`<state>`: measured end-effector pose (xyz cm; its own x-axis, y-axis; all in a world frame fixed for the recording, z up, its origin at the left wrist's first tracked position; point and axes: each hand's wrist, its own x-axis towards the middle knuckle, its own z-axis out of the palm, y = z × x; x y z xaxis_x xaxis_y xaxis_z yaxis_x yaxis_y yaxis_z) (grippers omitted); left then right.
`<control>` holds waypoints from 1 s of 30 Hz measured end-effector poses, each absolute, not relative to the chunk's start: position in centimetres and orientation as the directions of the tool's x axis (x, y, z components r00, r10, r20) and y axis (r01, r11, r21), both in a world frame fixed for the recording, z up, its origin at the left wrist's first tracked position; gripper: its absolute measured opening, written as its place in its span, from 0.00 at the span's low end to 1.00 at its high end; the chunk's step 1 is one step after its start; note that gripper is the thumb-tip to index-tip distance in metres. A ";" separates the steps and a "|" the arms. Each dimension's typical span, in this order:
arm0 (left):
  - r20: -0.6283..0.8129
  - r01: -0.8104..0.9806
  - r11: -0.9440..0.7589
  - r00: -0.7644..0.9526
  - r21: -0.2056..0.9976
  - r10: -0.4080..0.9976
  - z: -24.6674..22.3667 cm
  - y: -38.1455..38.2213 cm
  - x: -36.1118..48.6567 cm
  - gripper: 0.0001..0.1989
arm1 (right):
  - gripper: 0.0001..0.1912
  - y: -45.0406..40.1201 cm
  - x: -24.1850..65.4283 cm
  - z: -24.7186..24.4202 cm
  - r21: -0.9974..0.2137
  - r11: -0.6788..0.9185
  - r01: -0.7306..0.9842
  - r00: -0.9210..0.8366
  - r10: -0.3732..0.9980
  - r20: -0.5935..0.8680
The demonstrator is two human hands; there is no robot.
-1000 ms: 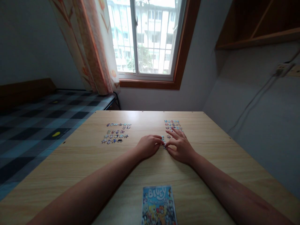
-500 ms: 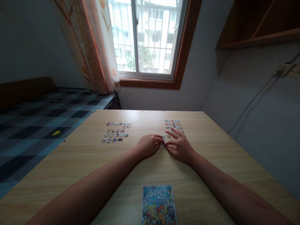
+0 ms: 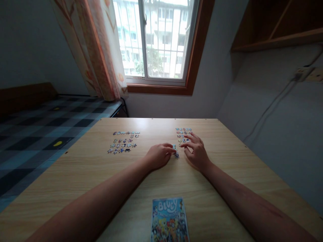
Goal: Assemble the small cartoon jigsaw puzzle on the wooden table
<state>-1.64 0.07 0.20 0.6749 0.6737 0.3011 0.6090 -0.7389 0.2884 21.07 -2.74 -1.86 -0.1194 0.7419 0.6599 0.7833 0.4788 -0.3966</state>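
Observation:
Near the middle of the table, a small joined strip of puzzle pieces (image 3: 177, 155) runs front to back. My left hand (image 3: 160, 155) rests at its left side, fingers together and fingertips on the strip; whether they pinch a piece is too small to tell. To the right of the strip is my right hand (image 3: 196, 149), its fingers apart and nothing visible in them. Behind and partly under that hand lie rows of loose pieces (image 3: 183, 129). More loose pieces (image 3: 122, 145) lie in rows at the left.
A Bluey picture card or box (image 3: 170, 220) lies at the table's near edge, between my forearms. Beyond the wooden table (image 3: 156, 123) are a window and a curtain (image 3: 97, 57). A bed with a checked cover (image 3: 45, 134) stands at the left.
My right hand has drawn away from the strip to the right, uncovering the strip's near end. My left hand stays beside the strip. The whole view has shifted slightly.

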 end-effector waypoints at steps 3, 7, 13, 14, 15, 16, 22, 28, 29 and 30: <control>0.300 0.610 -0.748 0.685 0.263 0.664 0.2 0.1 -1.5 0.17 | 0.13 -2.6 21.1 -2.0 -0.420 0.454 0.786 -0.095 0.760 0.643; 0.311 0.610 -0.748 0.681 0.261 0.663 0.2 0.1 -1.5 0.18 | 0.13 -2.3 21.2 -2.1 -0.429 0.436 0.791 -0.070 0.761 0.645; 0.300 0.618 -0.737 0.673 0.274 0.676 0.4 0.1 -1.4 0.17 | 0.11 -2.6 21.1 -1.9 -0.414 0.435 0.799 -0.086 0.765 0.639; 0.295 0.618 -0.738 0.677 0.270 0.674 0.4 0.1 -1.4 0.17 | 0.10 -2.6 21.1 -1.9 -0.409 0.437 0.801 -0.096 0.769 0.632; 0.291 0.616 -0.742 0.683 0.263 0.670 0.5 0.1 -1.4 0.17 | 0.09 -2.7 21.0 -1.8 -0.404 0.439 0.803 -0.108 0.772 0.626; 0.289 0.614 -0.747 0.689 0.254 0.665 0.5 0.1 -1.4 0.17 | 0.08 -2.7 21.0 -1.8 -0.399 0.441 0.804 -0.118 0.776 0.620; 0.266 0.621 -0.752 0.703 0.222 0.659 0.7 0.0 -1.2 0.18 | 0.13 -2.3 21.1 -1.9 -0.451 0.371 0.812 -0.045 0.810 0.585; 0.263 0.624 -0.747 0.699 0.230 0.665 0.5 0.1 -1.2 0.19 | 0.15 -1.8 21.5 -2.1 -0.488 0.327 0.809 -0.003 0.833 0.553; 0.268 0.618 -0.752 0.703 0.230 0.659 0.5 0.1 -1.2 0.19 | 0.15 -1.8 21.6 -2.2 -0.491 0.327 0.808 0.000 0.832 0.555; 0.272 0.613 -0.756 0.705 0.230 0.655 0.4 0.2 -1.3 0.19 | 0.15 -1.8 21.6 -2.2 -0.493 0.328 0.806 0.002 0.831 0.557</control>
<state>-1.26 0.15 0.40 0.7049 0.6549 0.2725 0.6133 -0.7557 0.2297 21.57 -1.77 -2.19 0.0018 0.8306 0.5568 0.8059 0.3285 -0.4926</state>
